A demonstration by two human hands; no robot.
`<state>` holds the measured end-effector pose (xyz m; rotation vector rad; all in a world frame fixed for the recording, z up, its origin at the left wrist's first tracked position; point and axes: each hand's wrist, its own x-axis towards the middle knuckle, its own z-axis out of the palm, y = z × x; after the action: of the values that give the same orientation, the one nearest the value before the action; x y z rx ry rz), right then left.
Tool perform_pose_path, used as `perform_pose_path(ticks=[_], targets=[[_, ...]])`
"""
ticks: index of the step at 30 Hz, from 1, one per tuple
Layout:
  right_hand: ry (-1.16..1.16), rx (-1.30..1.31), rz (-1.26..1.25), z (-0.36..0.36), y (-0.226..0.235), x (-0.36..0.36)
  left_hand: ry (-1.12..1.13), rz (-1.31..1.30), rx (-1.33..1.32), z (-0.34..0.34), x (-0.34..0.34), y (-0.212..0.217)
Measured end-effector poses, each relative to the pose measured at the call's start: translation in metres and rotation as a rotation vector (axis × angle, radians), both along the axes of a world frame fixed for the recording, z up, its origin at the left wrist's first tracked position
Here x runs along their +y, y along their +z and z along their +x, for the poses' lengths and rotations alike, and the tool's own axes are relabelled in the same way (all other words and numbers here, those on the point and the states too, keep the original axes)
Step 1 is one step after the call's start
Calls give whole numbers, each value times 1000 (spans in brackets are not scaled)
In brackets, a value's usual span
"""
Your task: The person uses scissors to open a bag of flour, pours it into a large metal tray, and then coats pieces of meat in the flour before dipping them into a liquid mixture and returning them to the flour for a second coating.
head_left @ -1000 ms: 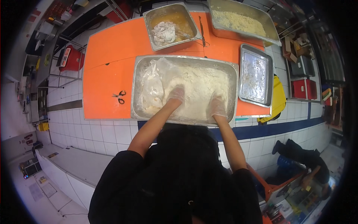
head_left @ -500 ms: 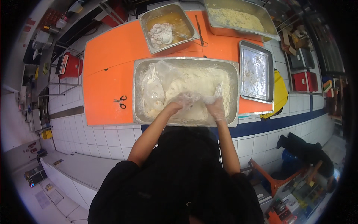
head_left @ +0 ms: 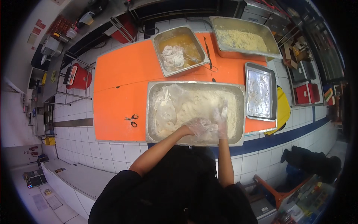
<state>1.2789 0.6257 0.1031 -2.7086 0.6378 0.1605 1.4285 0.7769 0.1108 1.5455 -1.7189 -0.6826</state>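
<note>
The left hand [head_left: 198, 127] and right hand [head_left: 220, 126] hold close together over the pan's near side, in clear gloves [head_left: 203, 129] presumably worn against the powder; whether either grip is open or closed, I cannot tell; the powder [head_left: 201, 101], pale and unevenly heaped, lies within the deep steel pan [head_left: 150, 112], whose walls probably contain it; beyond, the orange surface [head_left: 119, 108] carries a container [head_left: 159, 56] of amber liquid [head_left: 182, 39].

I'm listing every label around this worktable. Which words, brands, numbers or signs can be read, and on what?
Readable text: none.
Pale wall sheets: too small and blurred to read, if printed.
Red wall sheets: likewise.
Front pan, tray, scissors: no lettering can be made out.
</note>
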Motion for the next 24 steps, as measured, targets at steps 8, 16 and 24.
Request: perform_pose_path(ticks=[8, 16, 24], targets=[[-763, -631, 993, -26, 108, 40, 293, 54, -462, 104, -76, 85], [-728, -495, 477, -56, 30, 25, 96, 501, -282, 104, -98, 107], [-632, -618, 1618, 17, 161, -4, -158, 212, -31, 37, 44, -40]])
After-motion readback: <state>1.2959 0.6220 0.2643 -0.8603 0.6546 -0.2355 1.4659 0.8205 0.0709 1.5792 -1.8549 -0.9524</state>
